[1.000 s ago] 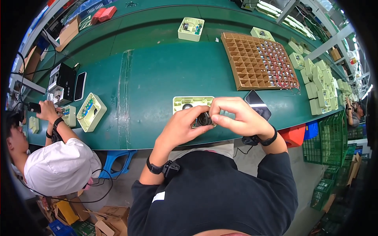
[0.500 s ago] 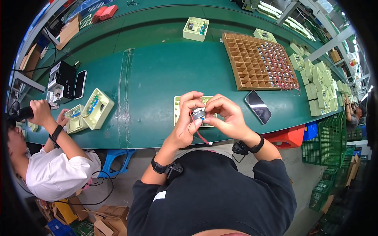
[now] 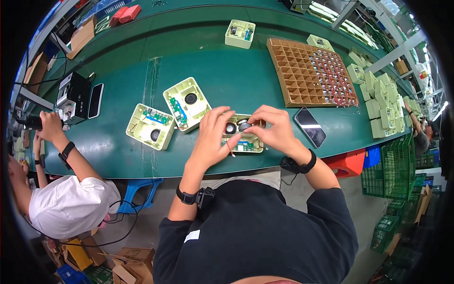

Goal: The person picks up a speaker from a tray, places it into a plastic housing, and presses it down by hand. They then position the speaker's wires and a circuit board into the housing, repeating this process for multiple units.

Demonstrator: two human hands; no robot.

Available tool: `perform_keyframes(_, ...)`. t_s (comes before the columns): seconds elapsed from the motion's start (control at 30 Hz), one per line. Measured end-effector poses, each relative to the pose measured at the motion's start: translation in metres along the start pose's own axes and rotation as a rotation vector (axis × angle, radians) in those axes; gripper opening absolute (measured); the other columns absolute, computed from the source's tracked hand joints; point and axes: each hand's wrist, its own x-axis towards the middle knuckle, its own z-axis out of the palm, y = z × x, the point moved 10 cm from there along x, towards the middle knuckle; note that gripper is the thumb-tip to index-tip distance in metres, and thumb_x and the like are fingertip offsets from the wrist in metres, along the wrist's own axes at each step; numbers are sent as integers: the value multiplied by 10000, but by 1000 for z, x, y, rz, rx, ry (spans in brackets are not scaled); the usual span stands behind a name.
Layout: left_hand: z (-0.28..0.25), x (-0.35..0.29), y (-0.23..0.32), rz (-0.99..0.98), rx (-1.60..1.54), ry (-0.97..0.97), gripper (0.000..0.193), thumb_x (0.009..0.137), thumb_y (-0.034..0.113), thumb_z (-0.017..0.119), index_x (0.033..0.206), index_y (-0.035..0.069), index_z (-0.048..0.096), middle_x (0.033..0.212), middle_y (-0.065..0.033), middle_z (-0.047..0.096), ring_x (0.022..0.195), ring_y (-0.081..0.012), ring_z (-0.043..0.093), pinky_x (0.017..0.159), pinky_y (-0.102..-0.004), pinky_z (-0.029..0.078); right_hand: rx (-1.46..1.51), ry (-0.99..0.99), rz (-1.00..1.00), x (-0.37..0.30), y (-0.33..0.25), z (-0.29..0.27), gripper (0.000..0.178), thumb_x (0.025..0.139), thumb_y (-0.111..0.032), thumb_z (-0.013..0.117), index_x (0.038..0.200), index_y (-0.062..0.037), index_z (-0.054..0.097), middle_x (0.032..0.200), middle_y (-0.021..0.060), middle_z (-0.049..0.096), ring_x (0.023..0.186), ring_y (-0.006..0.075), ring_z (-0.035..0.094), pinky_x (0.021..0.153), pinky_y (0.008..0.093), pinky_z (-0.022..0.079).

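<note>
A pale green plastic housing (image 3: 248,151) lies on the table in front of me. Inside it are a green circuit board (image 3: 244,146) and a round dark-centred opening (image 3: 231,128). Between the fingertips of my right hand (image 3: 272,128) is a small round grey speaker (image 3: 244,126), held over the housing. My left hand (image 3: 211,137) is at the housing's left side, thumb and forefinger apart around the round opening. A thin red wire (image 3: 231,150) hangs by its thumb. Two more pale green housings (image 3: 204,102) (image 3: 131,127) with boards and round dark parts sit to the left.
A divided cardboard tray (image 3: 293,75) with red-wired parts stands at the far right, near a phone (image 3: 309,128). Stacked green housings (image 3: 378,102) line the right edge; another housing (image 3: 240,40) stands far back. At left, a co-worker's hand (image 3: 49,125) grips a dark tool.
My hands have parted; the speaker is now in my right hand alone, lower over the housing. Two opened housings have come rightward from the co-worker's place to beside my left hand.
</note>
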Motion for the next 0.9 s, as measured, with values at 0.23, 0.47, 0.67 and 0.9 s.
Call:
perform_keyframes(0.23, 12, -7, -19, -74, 134, 7, 461, 995, 289, 661, 1360, 20, 578, 1413, -169, 544, 1324, -386, 506, 1140, -525, 373, -356, -146, 25, -2, 24, 32, 174, 713, -5, 847, 817, 12, 708, 807, 121, 655, 687, 279, 680, 621, 381, 546)
perform_keyframes(0.47, 18, -13, -16, -121, 222, 41, 482, 1052, 311, 575, 1414, -6, 549, 1448, -196, 521, 1431, -395, 441, 1249, -569, 250, -466, -88, -40, -4, 28, 38, 132, 718, -6, 800, 803, -2, 699, 810, 133, 646, 725, 345, 664, 652, 449, 539)
perform_keyframes(0.67, 19, -12, -14, -128, 232, 42, 514, 1071, 335, 534, 1442, -20, 529, 1452, -202, 515, 1445, -398, 425, 1265, -573, 210, -527, -89, -60, -2, 28, 42, 113, 724, -6, 772, 812, -6, 701, 803, 131, 625, 747, 357, 658, 666, 467, 537)
perform_keyframes(0.9, 21, -14, -16, -143, 219, 30, 523, 1068, 338, 534, 1444, -26, 527, 1441, -198, 520, 1448, -399, 420, 1266, -576, 209, -579, -92, -132, 0, 20, 46, 109, 721, 14, 751, 815, -3, 698, 818, 134, 606, 754, 360, 653, 661, 477, 535)
